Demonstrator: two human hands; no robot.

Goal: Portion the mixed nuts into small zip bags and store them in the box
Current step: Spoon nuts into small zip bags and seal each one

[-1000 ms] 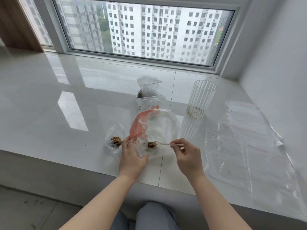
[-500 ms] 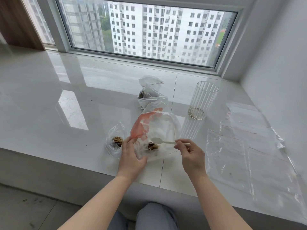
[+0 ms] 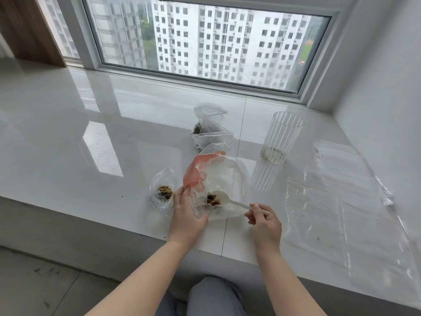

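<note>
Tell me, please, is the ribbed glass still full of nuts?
No, the ribbed glass stands upright and holds only a thin layer of crumbs at its bottom.

Two bare hands are seen: one left hand (image 3: 186, 215) and one right hand (image 3: 265, 224). One white plastic spoon (image 3: 230, 200) is counted. One large clear plastic bag with a red-tinted flap (image 3: 216, 176) is counted at the centre. One small clear zip bag holding brown nuts (image 3: 163, 190) lies at nine o'clock of it. A cluster of small clear filled bags (image 3: 211, 128) is seen at twelve o'clock; three appear to be there, though the overlap makes the count uncertain. One tall ribbed clear glass cylinder (image 3: 281, 137) stands at two o'clock. Flat clear plastic sheets (image 3: 337, 201) are spread at three o'clock; their number cannot be told.
</note>
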